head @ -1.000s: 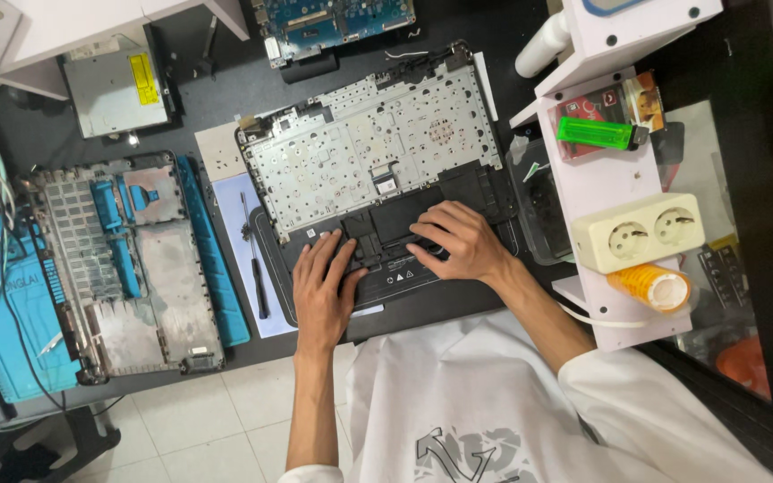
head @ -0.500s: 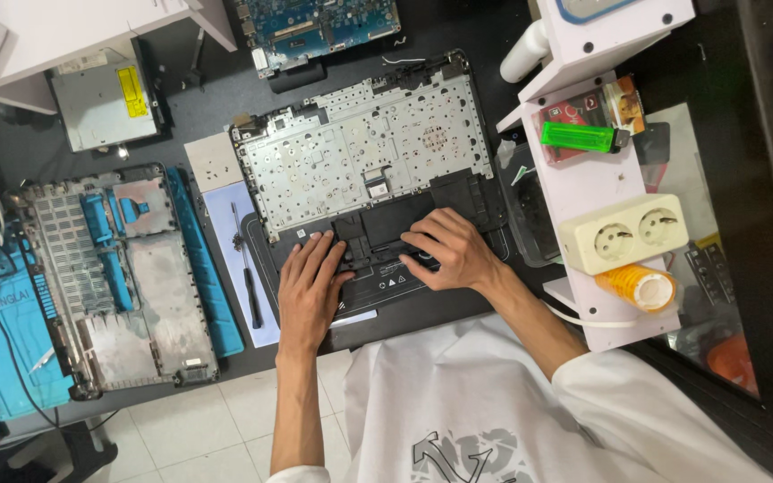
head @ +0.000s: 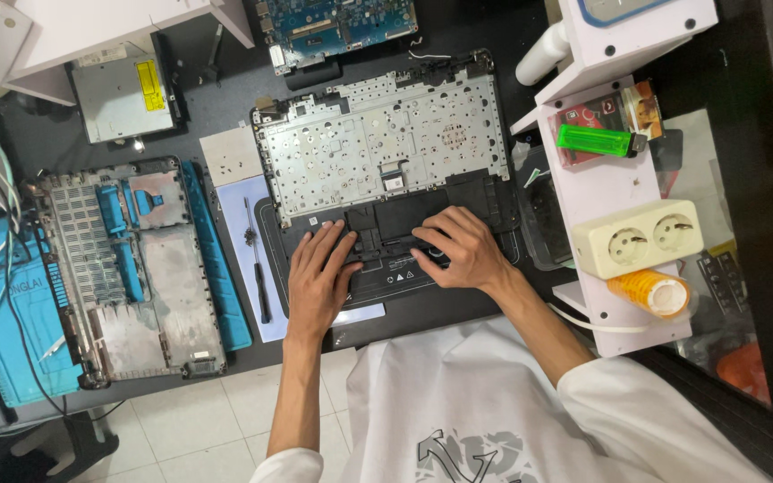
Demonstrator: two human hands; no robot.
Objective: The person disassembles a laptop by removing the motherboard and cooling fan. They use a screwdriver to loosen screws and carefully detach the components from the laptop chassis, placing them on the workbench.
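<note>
Looks like the job here is seating or pressing on the black panel (head: pixel 395 246) at the near edge of the opened laptop shell (head: pixel 382 148), and I'd say the trick is even pressure from both sides, fingertips only, no prying near the little ribbon connector just beyond the fingers. The left hand (head: pixel 319 282) lies palm down with fingers spread and slightly curled, tips pressing on the panel's left part; it's not gripping anything. The right hand (head: pixel 458 255) is the same deal, flat and open, fingers fanned onto the panel's right part, holding nothing. The shell sits directly under and just beyond both hands. A thin screwdriver (head: pixel 257 264) rests on a pale mat just left of the left hand, and a second stripped laptop base (head: pixel 131 268) lies further left. A white power strip (head: pixel 641 237) sits to the right of the right hand.
</note>
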